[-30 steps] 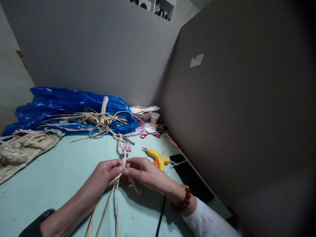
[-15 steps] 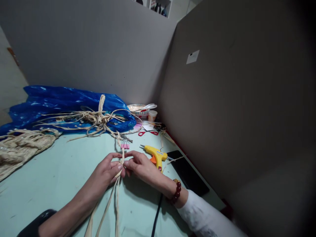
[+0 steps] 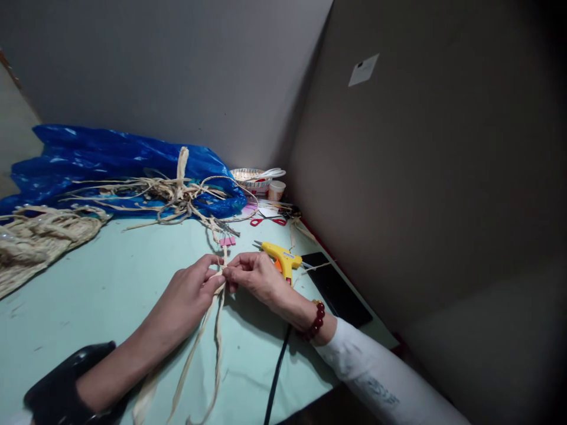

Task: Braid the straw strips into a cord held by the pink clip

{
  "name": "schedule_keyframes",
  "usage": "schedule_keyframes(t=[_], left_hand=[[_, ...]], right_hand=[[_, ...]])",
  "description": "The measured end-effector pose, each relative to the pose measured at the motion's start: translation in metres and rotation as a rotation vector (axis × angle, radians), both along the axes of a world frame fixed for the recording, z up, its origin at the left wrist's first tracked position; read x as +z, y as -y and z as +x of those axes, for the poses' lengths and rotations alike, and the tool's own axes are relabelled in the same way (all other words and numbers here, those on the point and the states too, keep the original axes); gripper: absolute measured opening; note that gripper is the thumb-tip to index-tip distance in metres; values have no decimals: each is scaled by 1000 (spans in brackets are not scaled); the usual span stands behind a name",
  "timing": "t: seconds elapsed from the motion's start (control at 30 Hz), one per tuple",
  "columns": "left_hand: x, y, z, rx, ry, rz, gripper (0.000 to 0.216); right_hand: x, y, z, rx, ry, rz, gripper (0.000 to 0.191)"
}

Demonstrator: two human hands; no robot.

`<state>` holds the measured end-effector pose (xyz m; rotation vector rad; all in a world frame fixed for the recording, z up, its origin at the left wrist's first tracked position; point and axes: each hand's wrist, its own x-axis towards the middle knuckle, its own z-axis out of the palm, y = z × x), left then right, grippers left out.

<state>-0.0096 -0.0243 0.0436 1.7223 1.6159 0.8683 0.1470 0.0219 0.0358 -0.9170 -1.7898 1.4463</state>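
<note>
Curled tighter than a second ago, our right hand (image 3: 256,277) and left hand (image 3: 186,296) meet, both pinching the straw strands (image 3: 218,339) at 6 o'clock of the pink clips (image 3: 227,241), keeping the crossing taut.

Your table (image 3: 110,277) carries a yellow glue gun (image 3: 280,255) just beside a black phone (image 3: 336,289). Red scissors (image 3: 268,222) lie farther back, near a bowl (image 3: 248,176) and cup (image 3: 277,190). A blue bag (image 3: 101,159) lies along the wall, with a woven mat (image 3: 35,239) at far left.
</note>
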Motion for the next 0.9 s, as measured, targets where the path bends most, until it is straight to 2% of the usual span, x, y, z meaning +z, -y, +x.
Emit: schedule_keyframes(t=[0.07,0.17,0.3,0.4,0.53,0.6,0.73,0.9], left_hand=[[4,1,-1,-22,-111,49,20],[7,0,-3,-85,-192,102,26],[6,-6,-10,-153,-181,115,32],[5,-11,-14,-188,-62,29,32],[2,-17,-17,-184,255,-267,32],[0,-19,-17,-154,382,-369,31],[0,-18,-15,-120,504,-442,33],[-3,-15,-11,-103,508,-433,36]], right_hand=[[-2,-2,1,17,5,7,16],[-4,-6,4,42,71,38,17],[0,-10,8,98,115,41,22],[6,-9,10,132,99,-39,24],[8,-11,12,216,15,-247,28],[6,-13,12,229,-12,-299,29],[4,-14,11,190,-1,-273,28],[4,-10,11,144,91,-141,29]])
